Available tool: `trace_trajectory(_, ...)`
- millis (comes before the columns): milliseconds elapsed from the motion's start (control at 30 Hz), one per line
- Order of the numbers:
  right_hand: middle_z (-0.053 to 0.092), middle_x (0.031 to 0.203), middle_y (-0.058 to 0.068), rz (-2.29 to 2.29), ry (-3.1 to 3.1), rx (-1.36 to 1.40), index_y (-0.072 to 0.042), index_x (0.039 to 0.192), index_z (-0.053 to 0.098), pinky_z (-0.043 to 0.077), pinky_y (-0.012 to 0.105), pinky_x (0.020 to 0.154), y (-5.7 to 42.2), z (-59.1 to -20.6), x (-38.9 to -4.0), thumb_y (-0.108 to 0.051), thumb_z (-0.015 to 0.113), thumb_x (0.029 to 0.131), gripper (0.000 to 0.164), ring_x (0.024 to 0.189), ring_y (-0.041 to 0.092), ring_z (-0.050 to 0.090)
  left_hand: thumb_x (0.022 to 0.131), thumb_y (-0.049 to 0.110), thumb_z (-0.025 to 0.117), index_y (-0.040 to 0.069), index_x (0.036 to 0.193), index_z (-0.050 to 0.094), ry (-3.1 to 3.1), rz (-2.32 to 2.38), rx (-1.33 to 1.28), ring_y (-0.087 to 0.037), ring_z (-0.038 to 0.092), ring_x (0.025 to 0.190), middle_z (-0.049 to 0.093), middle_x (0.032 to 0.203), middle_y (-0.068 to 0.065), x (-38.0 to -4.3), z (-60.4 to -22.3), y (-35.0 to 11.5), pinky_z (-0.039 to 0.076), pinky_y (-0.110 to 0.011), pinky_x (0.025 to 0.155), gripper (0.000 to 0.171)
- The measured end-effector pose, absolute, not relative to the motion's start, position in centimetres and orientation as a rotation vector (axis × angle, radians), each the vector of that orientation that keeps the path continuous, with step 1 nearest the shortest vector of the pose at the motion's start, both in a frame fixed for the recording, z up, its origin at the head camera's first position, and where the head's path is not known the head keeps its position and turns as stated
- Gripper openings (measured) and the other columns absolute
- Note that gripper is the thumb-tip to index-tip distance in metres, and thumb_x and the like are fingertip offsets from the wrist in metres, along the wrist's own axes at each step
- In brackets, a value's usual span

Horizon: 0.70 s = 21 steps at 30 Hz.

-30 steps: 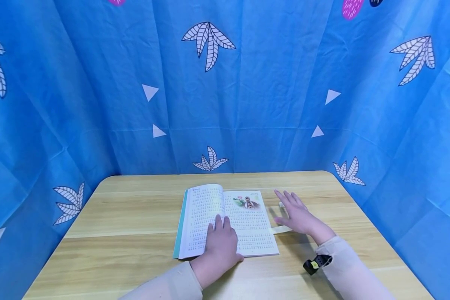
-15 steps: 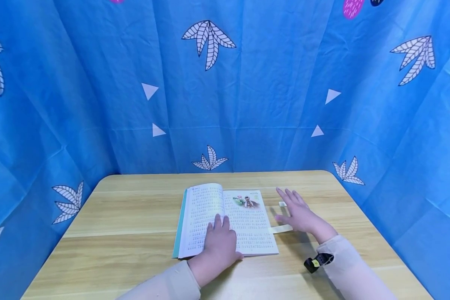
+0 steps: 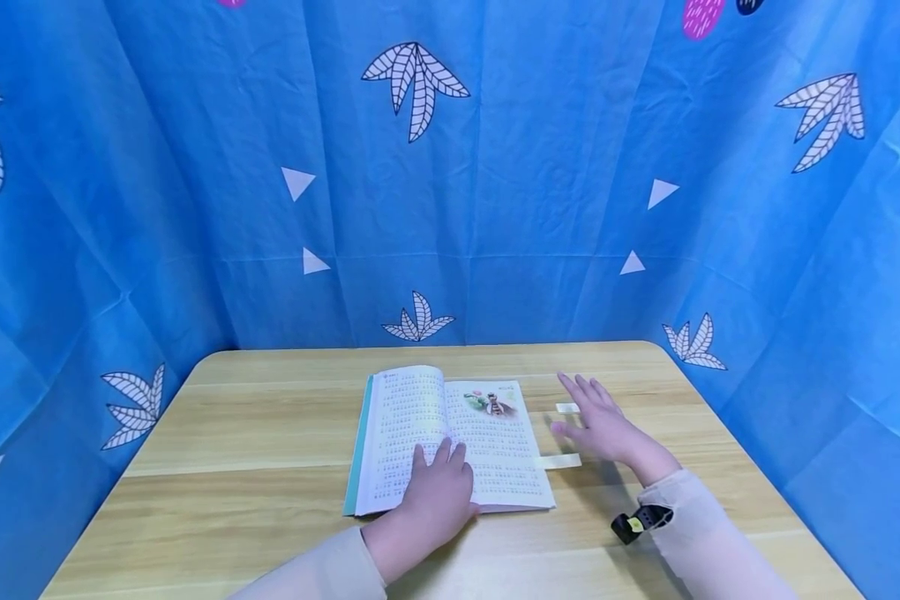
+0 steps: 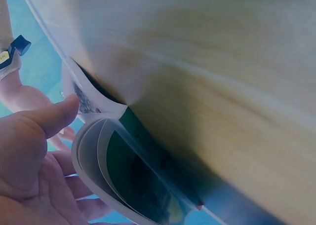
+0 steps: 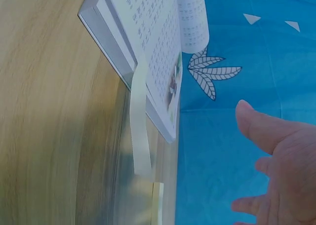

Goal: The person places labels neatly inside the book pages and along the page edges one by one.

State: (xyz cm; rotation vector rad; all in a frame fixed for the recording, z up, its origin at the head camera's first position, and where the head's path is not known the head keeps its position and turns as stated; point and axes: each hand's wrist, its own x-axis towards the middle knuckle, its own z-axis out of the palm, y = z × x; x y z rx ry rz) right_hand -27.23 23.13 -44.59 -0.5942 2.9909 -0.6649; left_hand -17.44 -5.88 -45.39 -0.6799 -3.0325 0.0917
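Observation:
An open book (image 3: 502, 467) lies on the table, with printed text and a bee picture on its right page. A teal cover (image 3: 357, 475) shows along its left side. My left hand (image 3: 435, 500) rests over the lower middle of the book, fingers extended. In the left wrist view, curved pages (image 4: 81, 141) stand beside that hand. From the book's right edge sticks a pale paper strip (image 3: 561, 461), seen also in the right wrist view. My right hand (image 3: 603, 429) hovers right of the book with spread fingers and holds nothing.
A small pale slip or pad (image 3: 567, 408) lies on the wooden table (image 3: 255, 467) near my right fingertips; its yellowish edge shows in the right wrist view. A blue patterned curtain (image 3: 540, 183) hangs behind and beside the table. My right wrist wears a black strap (image 3: 648, 518).
My right hand has drifted slightly right, uncovering more of the paper strip and the small slip. My left hand has shifted a little toward me, and its fingers look more spread.

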Motion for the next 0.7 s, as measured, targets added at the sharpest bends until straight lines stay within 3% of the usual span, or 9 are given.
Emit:
trace_trajectory(167, 0.013, 0.16, 0.033, -0.671, 3.001, -0.584, -0.01, 0.161, 0.016, 0.011, 0.077, 0.109, 23.4, -44.4, -27.2, -0.057, 0.058, 0.096, 0.09, 0.145, 0.056, 0.004, 0.088, 0.052, 0.07, 0.007, 0.121, 0.07, -2.956, 0.16, -0.787, -0.03, 0.051, 0.133, 0.062, 0.134, -0.01, -17.3, -45.1, -6.4, 0.041, -0.065, 0.104, 0.055)
trace_trajectory(367, 0.012, 0.161, 0.032, -0.666, 2.999, -0.574, -0.01, 0.161, 0.016, 0.011, 0.077, 0.108, 23.6, -44.4, -27.2, -0.055, 0.058, 0.097, 0.089, 0.145, 0.056, 0.004, 0.091, 0.039, 0.072, 0.006, 0.111, 0.073, -2.86, 0.207, -0.875, -0.027, 0.058, 0.123, 0.069, 0.114, -0.007, -16.9, -44.6, -6.8, 0.044, -0.062, 0.103, 0.039)
trace_trajectory(533, 0.011, 0.161, 0.031, -0.668, 2.999, -0.562, -0.011, 0.161, 0.015, 0.01, 0.078, 0.108, 23.7, -44.4, -27.2, -0.06, 0.056, 0.096, 0.091, 0.146, 0.056, 0.003, 0.093, 0.02, 0.066, 0.003, 0.11, 0.073, -2.741, 0.361, -0.882, -0.027, 0.063, 0.114, 0.07, 0.108, -0.01, -16.2, -44.8, -6.5, 0.051, -0.053, 0.098, 0.025)
trace_trajectory(700, 0.011, 0.161, 0.032, -0.671, 3.001, -0.564, -0.013, 0.162, 0.014, 0.01, 0.078, 0.107, 23.9, -44.5, -27.3, -0.06, 0.055, 0.096, 0.091, 0.145, 0.056, 0.003, 0.089, 0.021, 0.07, 0.0, 0.106, 0.074, -2.698, 0.358, -0.798, -0.027, 0.067, 0.101, 0.071, 0.103, -0.014, -15.7, -45.2, -6.0, 0.056, -0.044, 0.09, 0.027)
